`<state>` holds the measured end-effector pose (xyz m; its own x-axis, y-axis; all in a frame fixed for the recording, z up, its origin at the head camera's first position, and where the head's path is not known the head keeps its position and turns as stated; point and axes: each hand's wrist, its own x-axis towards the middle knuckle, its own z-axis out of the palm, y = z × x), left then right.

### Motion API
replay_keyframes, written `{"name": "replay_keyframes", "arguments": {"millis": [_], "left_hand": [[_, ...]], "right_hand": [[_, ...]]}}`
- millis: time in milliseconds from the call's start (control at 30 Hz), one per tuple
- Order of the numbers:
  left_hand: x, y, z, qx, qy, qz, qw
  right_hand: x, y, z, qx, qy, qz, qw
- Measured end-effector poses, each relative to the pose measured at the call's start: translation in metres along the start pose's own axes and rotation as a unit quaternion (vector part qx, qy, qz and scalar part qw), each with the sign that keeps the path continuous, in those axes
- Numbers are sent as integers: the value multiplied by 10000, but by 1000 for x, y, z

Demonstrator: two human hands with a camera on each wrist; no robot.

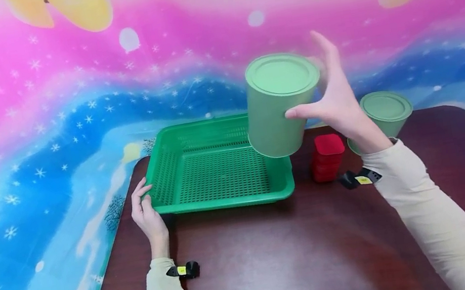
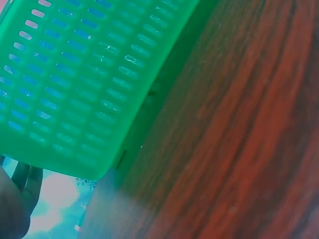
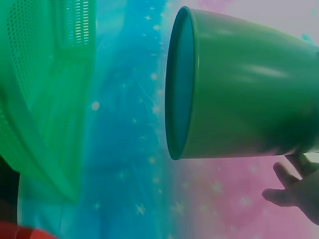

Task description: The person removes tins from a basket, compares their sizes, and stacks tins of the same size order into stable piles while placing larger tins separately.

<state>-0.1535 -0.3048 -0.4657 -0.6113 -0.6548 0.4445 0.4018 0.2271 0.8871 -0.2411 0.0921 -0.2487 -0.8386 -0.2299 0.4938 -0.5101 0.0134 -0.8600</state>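
A pale green cylindrical can (image 1: pixel 275 120) is up in the air, slightly tilted, above the right end of a green plastic basket (image 1: pixel 224 203). My right hand (image 1: pixel 335 99) grips it from the right, thumb across the front and one finger raised; the other fingers are mostly hidden behind it. In the right wrist view the can (image 3: pixel 249 89) shows its rimmed bottom toward the basket (image 3: pixel 60 124). At the basket's left end my left hand (image 1: pixel 149 218) holds the rim, fingertips over the edge. The left wrist view has the basket's perforated wall (image 2: pixel 75 99) beside that hand (image 2: pixel 15 204).
Right of the basket stands a red container (image 1: pixel 328 157), apparently stacked pieces. A second pale green can (image 1: pixel 386 111) stands behind my right wrist, partly covered by it. All rest on a dark brown wooden table (image 1: pixel 252 265) against a patterned cloth backdrop (image 1: pixel 181 61).
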Motion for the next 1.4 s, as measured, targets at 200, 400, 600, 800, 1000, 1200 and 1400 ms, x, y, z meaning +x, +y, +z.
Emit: {"name": "replay_keyframes", "arguments": {"millis": [200, 400, 600, 800, 1000, 1200, 1400], "left_hand": [[-5, 12, 3, -147, -44, 17, 9999], [-5, 32, 4, -145, -106, 135, 9997], [-5, 36, 4, -88, -151, 150, 9997], [-6, 33, 4, -106, -102, 107, 9998], [-1, 4, 0, -110, -72, 61, 9999], [1, -1, -2, -132, -14, 43, 9999], [2, 1, -2, -191, 19, 9, 9998]], "right_hand": [[-25, 2, -23, 829, 692, -115, 9941], [-52, 9, -38, 2107, 1351, -908, 9639], [-66, 14, -52, 2678, 1805, -1315, 9372], [-79, 20, -70, 2647, 2006, -1201, 9356], [-94, 28, -90, 2145, 2186, -628, 9499], [-107, 37, -109, 1446, 2367, -89, 9607], [-122, 50, -125, 1185, 2256, 488, 9658]]}}
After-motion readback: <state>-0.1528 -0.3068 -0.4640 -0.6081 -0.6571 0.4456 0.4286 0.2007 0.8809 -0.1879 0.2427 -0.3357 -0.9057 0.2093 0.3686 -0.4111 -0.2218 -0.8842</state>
